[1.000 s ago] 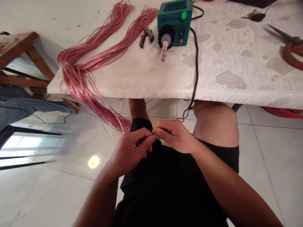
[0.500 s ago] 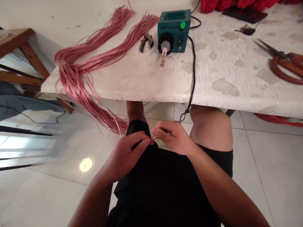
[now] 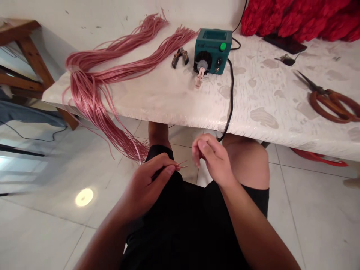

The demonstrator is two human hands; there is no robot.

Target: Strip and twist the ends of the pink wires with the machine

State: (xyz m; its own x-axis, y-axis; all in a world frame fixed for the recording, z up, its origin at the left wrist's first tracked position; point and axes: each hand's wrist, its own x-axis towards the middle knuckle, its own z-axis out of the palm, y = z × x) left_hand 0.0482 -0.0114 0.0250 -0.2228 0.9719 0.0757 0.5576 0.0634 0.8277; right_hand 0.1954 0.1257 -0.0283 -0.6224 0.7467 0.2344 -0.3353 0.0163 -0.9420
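My left hand (image 3: 150, 179) rests over my lap and pinches the ends of a few thin pink strands (image 3: 181, 165), which stick out to the right past its fingertips. My right hand (image 3: 212, 159) hovers a little to the right of those ends, fingers curled loosely with nothing visible in them. A large bundle of pink strands (image 3: 92, 90) lies on the white table (image 3: 174, 101) and hangs over its front edge down towards my left knee.
On the table stand a green box with a dial and a green button (image 3: 213, 51), small pliers (image 3: 180, 57), and its black cord (image 3: 232, 93) running off the edge. Orange-handled scissors (image 3: 329, 99), a dark phone (image 3: 284, 43) and red material (image 3: 298, 18) lie at right. A wooden frame (image 3: 25, 56) stands at left.
My right hand has let go of the strand ends and moved up and to the right. The left hand keeps its pinch. The view has tilted up, showing more of the table's back.
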